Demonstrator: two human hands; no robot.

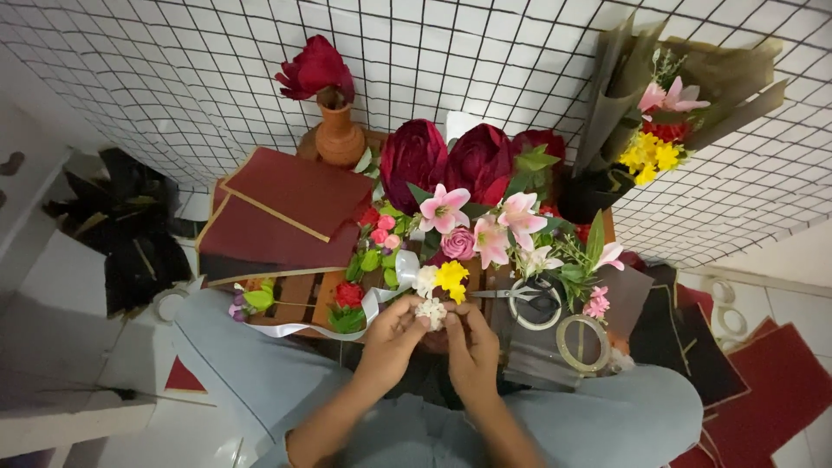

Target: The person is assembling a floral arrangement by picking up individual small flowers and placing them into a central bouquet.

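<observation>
My left hand (392, 340) and my right hand (472, 347) meet at a small cluster of white flowers (431, 311), with the fingertips of both pinched on it. Just above it lie a yellow flower (452, 276) and a white ribbon (381, 296) that trails left over the wooden table (299, 295). Pink lilies (472, 221) and big dark red blooms (446, 156) are piled behind. My knees in light trousers frame the table's front edge.
Scissors (524, 299) and a tape roll (582, 343) lie right of my hands. Dark red wrapping sheets (282, 212) sit at left, a clay vase with a red flower (334, 130) behind, a wrapped bouquet (659, 130) at right. A wire grid covers the wall.
</observation>
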